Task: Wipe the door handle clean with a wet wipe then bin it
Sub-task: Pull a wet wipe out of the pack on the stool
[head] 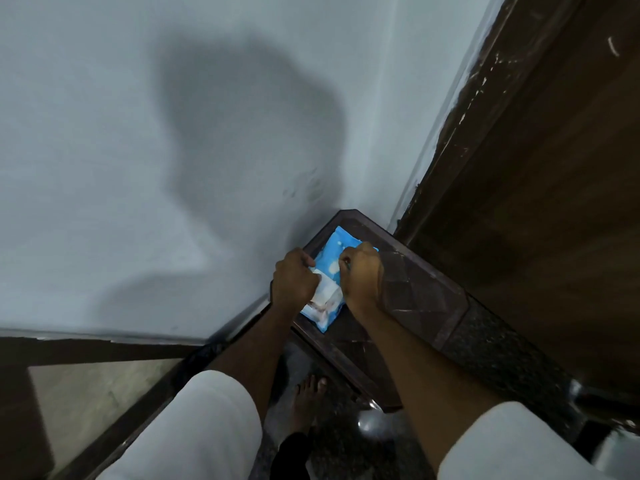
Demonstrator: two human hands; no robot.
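Note:
A blue wet wipe pack (334, 251) lies on a dark brown stool (415, 292) in the corner by the wall. My left hand (294, 278) grips the pack's left side. My right hand (363, 271) pinches at the pack's top near its white flap (327, 289). Whether a wipe is between the fingers I cannot tell. The brown wooden door (536, 202) stands to the right; its handle is out of view.
A pale wall (138, 168) fills the view ahead, with my shadow on it. My bare foot (308, 400) stands on the dark speckled floor below the stool. A dark skirting strip (86, 351) runs along the wall's base at left.

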